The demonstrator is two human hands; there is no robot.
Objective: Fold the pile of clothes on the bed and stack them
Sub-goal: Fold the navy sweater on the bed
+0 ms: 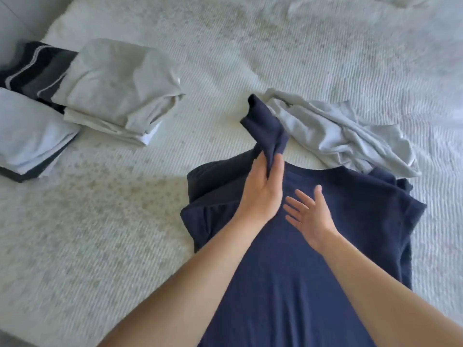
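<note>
A dark navy cotton T-shirt (300, 259) lies flat on the white textured bedspread (250, 58) at five o'clock. The left hand (263, 189) pinches its lifted sleeve, while the right hand (309, 212) rests on the chest with fingers spread. A crumpled pale grey garment (338, 136) touches the collar at one o'clock (unfolded); folded grey clothes (117, 88) sit at ten o'clock.

Left of the left hand (263, 186), which grips the navy shirt's (300, 271) sleeve, bare bedspread (125, 234) lies open. Just beyond the grip, a crumpled grey garment (338, 136) blocks the way. Far left, folded stacks (112, 88) crowd the bed's edge.
</note>
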